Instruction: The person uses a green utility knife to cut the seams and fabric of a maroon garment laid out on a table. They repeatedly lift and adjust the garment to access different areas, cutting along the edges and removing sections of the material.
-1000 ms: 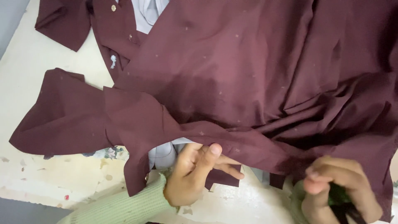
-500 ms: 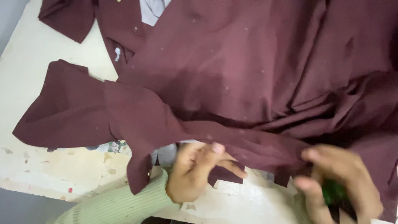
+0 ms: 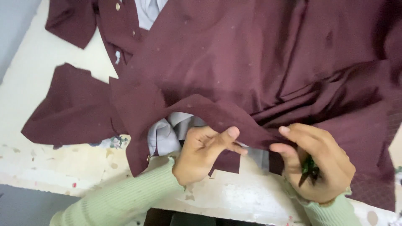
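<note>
Paint-stained cream table [image 3: 50, 167] carried a maroon cloth garment [image 3: 234, 62]; left hand [image 3: 205, 152] pinched its hem, right hand [image 3: 314, 161] pinched it too, gripping a small green tool [image 3: 309, 168].

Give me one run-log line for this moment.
left hand: pinching maroon garment hem | right hand: pinching same hem, holding small green tool | surface: worn white table

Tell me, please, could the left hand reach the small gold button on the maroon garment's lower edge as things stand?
Probably yes: the left hand pinches the maroon garment at its hem, and the gold button lies just beside it, with only a pale lining between.
</note>
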